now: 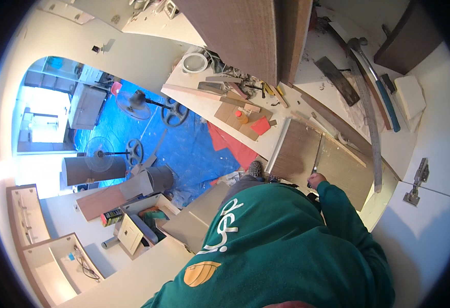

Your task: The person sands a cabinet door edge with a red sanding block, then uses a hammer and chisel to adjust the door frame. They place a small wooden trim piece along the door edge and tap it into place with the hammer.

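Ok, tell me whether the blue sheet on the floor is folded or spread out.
Spread out: the blue sheet lies broad and wrinkled, with a standing fan on it.

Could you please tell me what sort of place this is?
It looks like an interior under renovation, though I can't be certain: blue floor sheeting is spread out, a hammer lies near wood strips, and a metal hinge sits on a white panel.
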Tool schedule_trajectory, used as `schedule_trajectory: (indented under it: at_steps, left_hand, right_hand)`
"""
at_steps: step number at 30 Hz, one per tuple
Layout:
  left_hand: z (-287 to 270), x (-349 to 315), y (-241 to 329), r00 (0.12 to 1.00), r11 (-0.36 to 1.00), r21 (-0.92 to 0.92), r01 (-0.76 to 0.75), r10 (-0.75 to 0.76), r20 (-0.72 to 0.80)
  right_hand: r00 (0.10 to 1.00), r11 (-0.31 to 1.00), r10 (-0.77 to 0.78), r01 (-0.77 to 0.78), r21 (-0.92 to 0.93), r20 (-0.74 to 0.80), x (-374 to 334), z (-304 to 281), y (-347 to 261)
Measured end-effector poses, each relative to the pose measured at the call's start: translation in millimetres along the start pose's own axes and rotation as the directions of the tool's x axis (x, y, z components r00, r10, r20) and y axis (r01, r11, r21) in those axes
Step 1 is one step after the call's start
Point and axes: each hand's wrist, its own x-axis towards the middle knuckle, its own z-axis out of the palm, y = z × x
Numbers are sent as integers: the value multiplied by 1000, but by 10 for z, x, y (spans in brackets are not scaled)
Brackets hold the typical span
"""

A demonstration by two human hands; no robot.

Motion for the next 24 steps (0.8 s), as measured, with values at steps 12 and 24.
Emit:
schedule_trajectory:
  at_steps: [12, 24]
  left_hand:
    - [-15, -288, -177, 994, 998, 47, 38, -42, 100]
    - [-191, -577, -279, 973, 991, 111, 72, -95, 210]
  right_hand:
    - [999, 999, 2, -1, -40, 33, 105, -147, 3]
    - [1000, 1000, 3, -3, -2, -6, 83, -142, 132]
